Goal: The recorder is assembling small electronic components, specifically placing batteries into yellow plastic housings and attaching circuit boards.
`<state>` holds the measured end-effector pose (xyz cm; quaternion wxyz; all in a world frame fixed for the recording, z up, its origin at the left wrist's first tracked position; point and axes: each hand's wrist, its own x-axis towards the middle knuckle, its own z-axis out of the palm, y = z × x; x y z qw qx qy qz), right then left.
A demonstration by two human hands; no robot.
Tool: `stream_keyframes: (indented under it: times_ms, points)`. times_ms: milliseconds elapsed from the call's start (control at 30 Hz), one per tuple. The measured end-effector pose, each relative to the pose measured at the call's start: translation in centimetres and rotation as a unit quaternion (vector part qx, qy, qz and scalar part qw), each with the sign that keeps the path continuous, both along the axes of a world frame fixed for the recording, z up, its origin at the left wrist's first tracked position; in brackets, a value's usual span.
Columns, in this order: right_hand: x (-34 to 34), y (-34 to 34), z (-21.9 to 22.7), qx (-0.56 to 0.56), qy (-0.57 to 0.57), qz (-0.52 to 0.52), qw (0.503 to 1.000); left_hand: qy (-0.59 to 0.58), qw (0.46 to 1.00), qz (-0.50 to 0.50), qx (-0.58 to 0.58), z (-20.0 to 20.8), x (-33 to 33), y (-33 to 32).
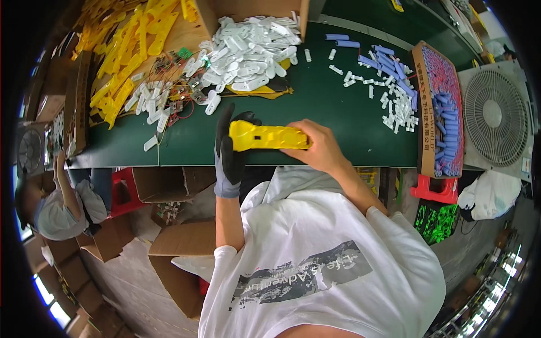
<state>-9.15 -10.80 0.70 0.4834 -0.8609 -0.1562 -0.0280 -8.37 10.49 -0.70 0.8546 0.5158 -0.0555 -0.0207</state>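
Note:
A yellow plastic housing (265, 137), long and wavy-edged with a small dark square opening, is held level over the front part of the green table. My left hand (228, 155), in a grey and black glove, grips its wide left end, with some fingertips pointing up beyond it. Around the narrower right end my bare right hand (320, 146) is closed, the fingers partly hidden behind the housing. Just beyond the left hand lie small white plastic covers (212, 103) and circuit boards with thin red wires (193, 93).
A heap of white covers (248, 50) sits at the back, with yellow housings (121, 73) piled left. Blue cylindrical cells (394, 67) and small white pieces (400, 112) lie right, beside a cell-filled carton (426, 121) and a fan (493, 112). Another person (65, 208) works far left.

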Motion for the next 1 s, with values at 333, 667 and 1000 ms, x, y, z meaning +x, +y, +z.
stream_keyframes:
  times_ms: [333, 667, 1000]
  points:
    - [2.2, 1.1, 0.1, -0.075, -0.042, 0.006, 0.996, -0.010, 0.968, 0.176, 0.179, -0.5, -1.7, 2.2]
    - [1.7, 1.7, -0.4, -0.073, -0.088, -0.006, 0.993, -0.124, 0.657, 0.185, 0.721, 3.2, 7.6, 9.4]
    - [1.8, 1.5, -0.7, -0.069, -0.094, -0.001, 0.993, -0.198, 0.766, 0.207, 0.575, 6.3, 9.3, 11.4]
